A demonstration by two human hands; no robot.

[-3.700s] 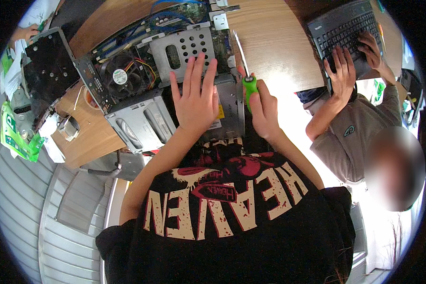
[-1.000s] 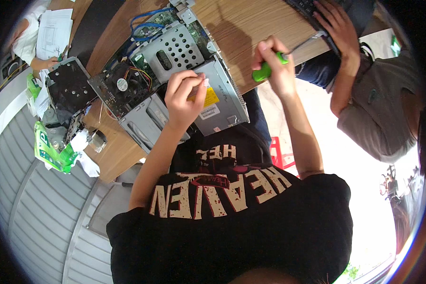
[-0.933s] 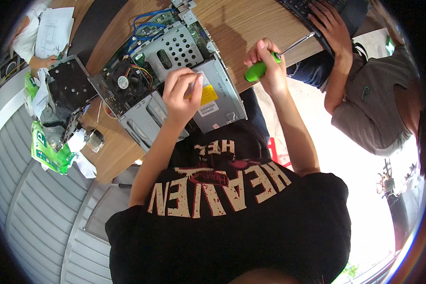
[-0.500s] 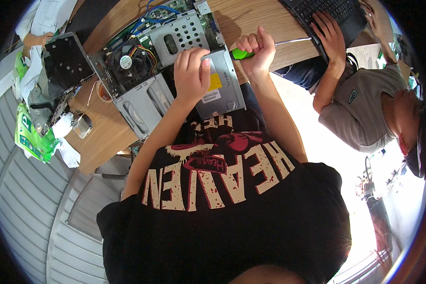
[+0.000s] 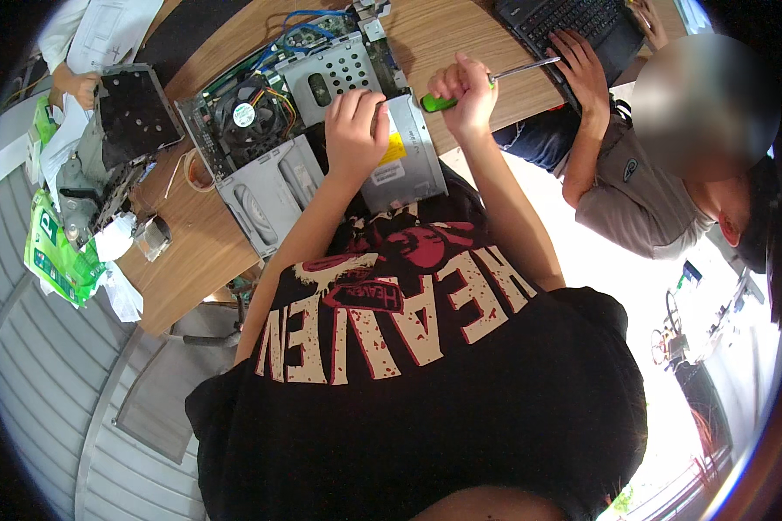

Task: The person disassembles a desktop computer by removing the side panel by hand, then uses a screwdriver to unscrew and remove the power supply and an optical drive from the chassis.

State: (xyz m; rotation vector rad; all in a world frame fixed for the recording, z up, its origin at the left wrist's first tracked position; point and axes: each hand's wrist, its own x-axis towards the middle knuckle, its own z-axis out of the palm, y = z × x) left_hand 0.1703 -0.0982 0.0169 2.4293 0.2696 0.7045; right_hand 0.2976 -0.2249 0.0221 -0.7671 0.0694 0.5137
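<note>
An opened desktop computer case (image 5: 226,113) lies on the table in front of me, its fan (image 5: 250,111), coloured wires and perforated metal bracket (image 5: 337,71) exposed. My left hand (image 5: 354,132) is curled round the left edge of a silver optical drive (image 5: 415,169), a flat metal box with a yellow label that juts toward my body at the case's near right side. Beside the drive's right edge, my right hand (image 5: 466,97) is closed round a screwdriver (image 5: 438,103) by its green handle. The screwdriver's metal shaft points right, away from the case. Part of the drive is hidden behind my left hand.
To the right a co-worker's hand (image 5: 580,69) rests on a black laptop (image 5: 573,30). At left stand a black metal plate (image 5: 137,113), loose metal parts and a green package (image 5: 56,252). Another person's hand (image 5: 76,85) is at the far left, near papers (image 5: 109,35).
The view has shifted a little. My right hand has turned slightly, so the screwdriver's shaft slants more upward to the right. My left hand keeps its hold on the optical drive.
</note>
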